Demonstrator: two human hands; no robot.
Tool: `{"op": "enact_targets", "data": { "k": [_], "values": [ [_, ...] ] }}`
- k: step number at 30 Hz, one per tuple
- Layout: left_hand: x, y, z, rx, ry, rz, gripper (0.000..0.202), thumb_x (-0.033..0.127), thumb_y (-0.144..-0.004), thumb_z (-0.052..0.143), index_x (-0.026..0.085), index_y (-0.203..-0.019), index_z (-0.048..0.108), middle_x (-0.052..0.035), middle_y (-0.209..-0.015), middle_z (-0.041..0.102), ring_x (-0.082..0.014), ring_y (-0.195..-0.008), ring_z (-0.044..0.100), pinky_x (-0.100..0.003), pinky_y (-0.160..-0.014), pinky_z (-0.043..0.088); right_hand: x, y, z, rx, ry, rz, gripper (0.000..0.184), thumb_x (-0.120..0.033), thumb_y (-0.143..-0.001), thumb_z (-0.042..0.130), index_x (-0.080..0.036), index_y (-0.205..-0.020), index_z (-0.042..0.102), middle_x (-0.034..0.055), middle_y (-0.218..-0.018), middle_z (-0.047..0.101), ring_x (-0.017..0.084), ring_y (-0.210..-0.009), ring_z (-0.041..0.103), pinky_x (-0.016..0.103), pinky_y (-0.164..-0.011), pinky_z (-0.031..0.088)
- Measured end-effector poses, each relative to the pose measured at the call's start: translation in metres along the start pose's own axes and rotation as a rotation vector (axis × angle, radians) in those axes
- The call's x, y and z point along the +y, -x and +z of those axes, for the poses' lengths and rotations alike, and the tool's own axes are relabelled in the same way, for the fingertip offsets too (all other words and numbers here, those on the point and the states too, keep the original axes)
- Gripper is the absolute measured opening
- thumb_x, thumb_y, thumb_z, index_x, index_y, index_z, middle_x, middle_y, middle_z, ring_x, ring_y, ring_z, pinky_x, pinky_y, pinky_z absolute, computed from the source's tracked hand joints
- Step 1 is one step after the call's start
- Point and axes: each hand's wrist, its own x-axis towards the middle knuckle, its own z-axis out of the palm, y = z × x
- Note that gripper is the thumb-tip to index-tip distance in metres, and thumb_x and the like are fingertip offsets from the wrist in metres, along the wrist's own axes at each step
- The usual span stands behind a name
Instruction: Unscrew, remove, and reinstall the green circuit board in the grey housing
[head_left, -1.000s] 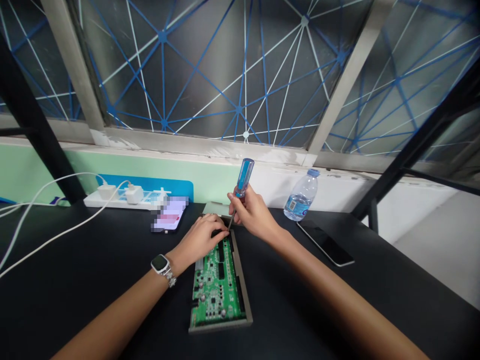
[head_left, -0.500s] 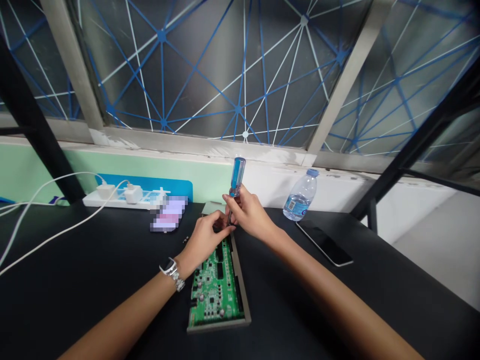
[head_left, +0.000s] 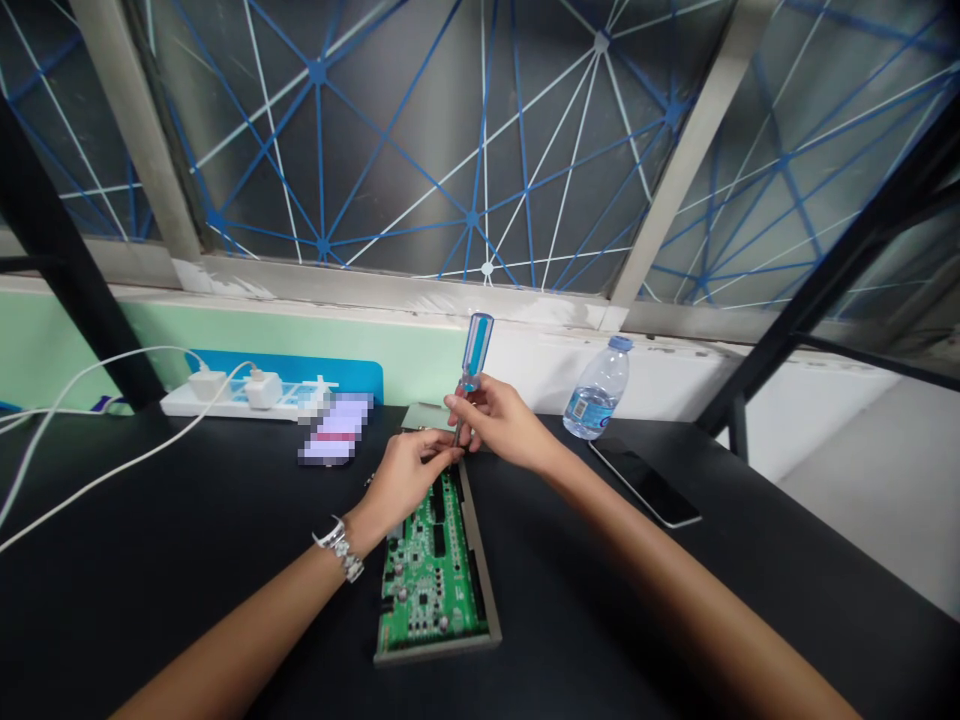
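A green circuit board [head_left: 431, 570] lies in a grey metal frame [head_left: 488, 590] on the black table [head_left: 187, 560], running away from me. My right hand [head_left: 501, 425] is closed around a screwdriver with a clear blue handle [head_left: 475, 352], held almost upright above the board's far end. My left hand [head_left: 405, 480] hangs over that same end, its fingers curled close to the thin steel shaft [head_left: 456, 435]. The shaft's tip is hidden among those fingers. I cannot tell whether they pinch anything. A wristwatch [head_left: 337, 547] circles my left wrist.
A white power strip [head_left: 225, 402] with chargers and white cables [head_left: 97, 465] lies at the left. A pixelated device [head_left: 334, 430] sits beside it. On the right are a water bottle [head_left: 598, 392] and a black phone [head_left: 645, 482]. Black posts [head_left: 67, 260] frame the window behind.
The screwdriver has swung from leaning right to nearly upright. My right hand has moved left, and my left hand has lifted off the board toward its far end. The board has not moved.
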Motion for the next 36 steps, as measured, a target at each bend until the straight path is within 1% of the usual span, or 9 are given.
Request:
{"op": "enact_targets", "data": {
  "k": [5,9,12,15,17,22,26,30,36],
  "values": [
    [0.002,0.000,-0.004,-0.074,-0.042,-0.004,0.018,0.025,-0.090,0.056,0.016,-0.092,0.072,-0.0053,-0.089,0.076,-0.0215,-0.087,0.071,-0.031,-0.080,0.053,-0.010,0.005,-0.010,-0.170,-0.038,0.109,0.023,-0.031,-0.084,0.066,-0.014,-0.098,0.061,0.0031,-0.078,0.065,0.013,-0.066,0.065,0.020,-0.046,0.050],
    [0.002,0.000,-0.008,-0.103,-0.095,0.039,0.023,0.025,-0.093,0.051,0.017,-0.091,0.072,-0.0046,-0.089,0.075,-0.0214,-0.087,0.069,-0.033,-0.081,0.052,-0.014,0.006,-0.015,-0.230,-0.056,0.118,0.023,-0.028,-0.087,0.060,-0.013,-0.103,0.064,0.0077,-0.088,0.071,0.015,-0.071,0.068,0.021,-0.049,0.051],
    [0.003,0.001,-0.008,-0.114,-0.089,0.048,0.024,0.027,-0.094,0.049,0.018,-0.091,0.071,-0.0043,-0.090,0.075,-0.0222,-0.091,0.069,-0.034,-0.084,0.053,-0.013,0.005,-0.017,-0.248,-0.045,0.108,0.023,-0.029,-0.089,0.059,-0.012,-0.103,0.066,0.0066,-0.080,0.072,0.015,-0.069,0.069,0.021,-0.049,0.050],
    [0.004,0.002,-0.006,-0.101,-0.031,0.054,0.019,0.027,-0.092,0.054,0.018,-0.099,0.069,-0.0052,-0.097,0.075,-0.0212,-0.093,0.070,-0.034,-0.087,0.053,-0.011,0.004,-0.015,-0.202,-0.006,0.112,0.022,-0.029,-0.088,0.060,-0.011,-0.100,0.067,0.0054,-0.076,0.071,0.013,-0.061,0.069,0.020,-0.048,0.048],
    [0.005,0.002,-0.003,-0.046,-0.013,0.050,0.018,0.027,-0.089,0.061,0.018,-0.103,0.067,-0.0056,-0.098,0.075,-0.0203,-0.091,0.071,-0.034,-0.087,0.054,-0.009,0.004,-0.014,-0.159,0.006,0.107,0.020,-0.030,-0.086,0.062,-0.012,-0.095,0.067,0.0049,-0.079,0.071,0.011,-0.055,0.067,0.020,-0.047,0.046],
    [0.004,0.002,0.003,0.136,-0.085,0.040,0.011,0.026,-0.081,0.070,0.018,-0.087,0.064,-0.0035,-0.084,0.073,-0.0190,-0.079,0.071,-0.031,-0.076,0.056,0.000,0.002,-0.009,-0.096,0.010,0.049,0.020,-0.035,-0.083,0.067,-0.015,-0.080,0.064,0.0006,-0.071,0.067,0.011,-0.047,0.064,0.021,-0.046,0.045],
    [0.000,0.002,0.006,0.187,-0.077,0.032,0.011,0.025,-0.079,0.071,0.018,-0.082,0.063,-0.0021,-0.079,0.072,-0.0184,-0.074,0.071,-0.029,-0.071,0.056,0.006,0.001,-0.007,-0.050,0.032,0.017,0.023,-0.037,-0.081,0.069,-0.016,-0.076,0.061,-0.0004,-0.068,0.065,0.013,-0.047,0.064,0.021,-0.045,0.045],
    [-0.002,0.002,0.006,0.198,-0.048,0.031,0.010,0.026,-0.080,0.070,0.017,-0.080,0.064,-0.0032,-0.080,0.073,-0.0194,-0.076,0.072,-0.030,-0.073,0.057,0.006,0.002,-0.004,-0.006,0.055,0.004,0.024,-0.037,-0.080,0.070,-0.017,-0.074,0.058,-0.0016,-0.064,0.063,0.014,-0.048,0.065,0.022,-0.046,0.045],
    [0.001,0.001,0.002,0.077,0.078,-0.007,0.012,0.025,-0.085,0.063,0.015,-0.085,0.069,-0.0075,-0.090,0.076,-0.0213,-0.086,0.073,-0.033,-0.083,0.056,0.004,0.002,0.000,-0.003,0.065,0.008,0.026,-0.041,-0.080,0.070,-0.018,-0.076,0.057,-0.0033,-0.057,0.061,0.016,-0.051,0.066,0.023,-0.047,0.047]
  ]
}}
